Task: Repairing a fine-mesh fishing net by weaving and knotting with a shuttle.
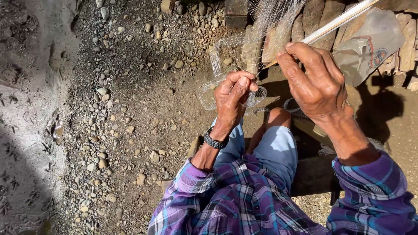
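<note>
A fine, pale fishing net point(265, 26) hangs from the top of the view down to my hands, with a looped edge point(209, 93) trailing to the left. My left hand point(233, 98) is shut on a bunch of the net mesh; a black watch point(214, 141) sits on that wrist. My right hand point(311, 80) is raised higher and pinches a long, thin pale stick point(339, 19) that slants up to the right, its lower tip in the net. Both sleeves are purple plaid point(235, 200).
I sit on a dark low bench point(311, 174) with bare knees point(278, 115) and light blue shorts. The ground is dirt strewn with several pebbles point(102, 91). Stacked wood pieces point(322, 15) and a grey plastic bag point(370, 43) lie ahead on the right.
</note>
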